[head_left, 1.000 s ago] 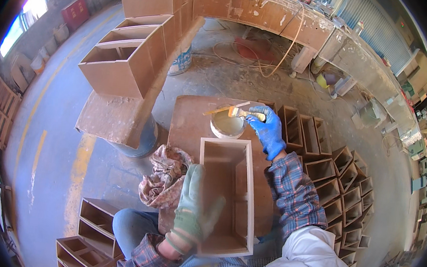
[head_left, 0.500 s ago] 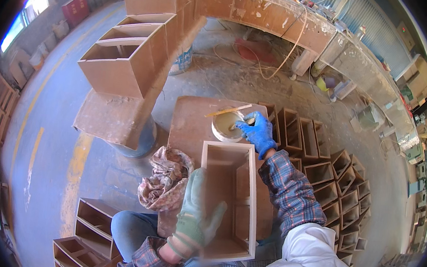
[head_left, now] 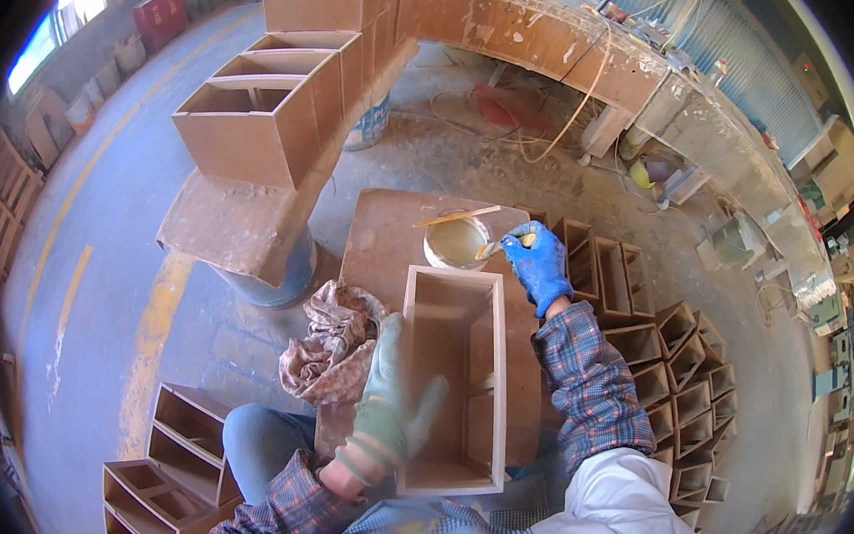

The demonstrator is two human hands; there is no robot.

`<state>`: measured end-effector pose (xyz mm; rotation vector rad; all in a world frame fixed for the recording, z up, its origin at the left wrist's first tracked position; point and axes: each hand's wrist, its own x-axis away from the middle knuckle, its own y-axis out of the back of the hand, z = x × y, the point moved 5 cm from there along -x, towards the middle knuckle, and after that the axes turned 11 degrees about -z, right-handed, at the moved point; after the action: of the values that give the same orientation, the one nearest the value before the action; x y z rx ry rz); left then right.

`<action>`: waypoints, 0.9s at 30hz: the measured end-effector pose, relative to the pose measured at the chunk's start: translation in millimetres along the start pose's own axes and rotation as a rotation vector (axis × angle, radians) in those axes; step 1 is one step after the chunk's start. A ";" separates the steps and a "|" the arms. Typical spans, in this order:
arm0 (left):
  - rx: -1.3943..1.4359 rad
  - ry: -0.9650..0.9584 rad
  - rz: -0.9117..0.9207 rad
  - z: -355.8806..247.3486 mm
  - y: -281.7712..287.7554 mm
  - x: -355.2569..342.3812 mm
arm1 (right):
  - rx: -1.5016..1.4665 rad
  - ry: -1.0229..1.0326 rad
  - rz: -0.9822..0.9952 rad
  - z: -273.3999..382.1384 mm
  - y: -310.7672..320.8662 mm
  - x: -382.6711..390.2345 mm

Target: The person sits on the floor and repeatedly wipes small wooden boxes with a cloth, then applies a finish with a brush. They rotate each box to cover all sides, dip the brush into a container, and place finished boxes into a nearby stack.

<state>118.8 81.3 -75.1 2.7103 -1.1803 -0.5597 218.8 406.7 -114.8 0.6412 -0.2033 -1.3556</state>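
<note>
Wooden box [head_left: 453, 380] steadied by my green-gloved left hand [head_left: 388, 405], gripping its side wall. My blue-gloved right hand [head_left: 538, 264] is closed around a brush [head_left: 501, 246] at the glue bowl [head_left: 456, 241].

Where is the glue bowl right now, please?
In the head view, the bowl sits on the brown board, just beyond the open wooden box and left of the blue-gloved right hand.

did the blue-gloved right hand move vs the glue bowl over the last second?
Yes, slightly. The right hand shifted back toward the person and now sits at the right rim of the bowl, brush tip at the bowl's edge. The bowl stayed put.
</note>
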 end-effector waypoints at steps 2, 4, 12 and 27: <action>0.011 0.042 0.003 4.9 -1.5 1.4 | -0.020 0.036 -0.017 3.5 6.0 3.3; 0.042 0.087 -0.003 11.2 -3.1 3.3 | -0.040 0.065 -0.039 8.5 15.0 7.9; 0.185 0.084 0.023 33.9 -11.5 5.0 | -0.680 -0.091 -0.021 35.7 123.6 63.7; 0.323 0.328 0.057 24.1 -8.7 3.9 | -0.630 -0.373 0.210 57.2 178.9 211.1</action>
<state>117.9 85.1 -100.7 2.8605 -1.3439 0.0947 388.9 202.2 -19.4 -0.1598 -0.1258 -1.2345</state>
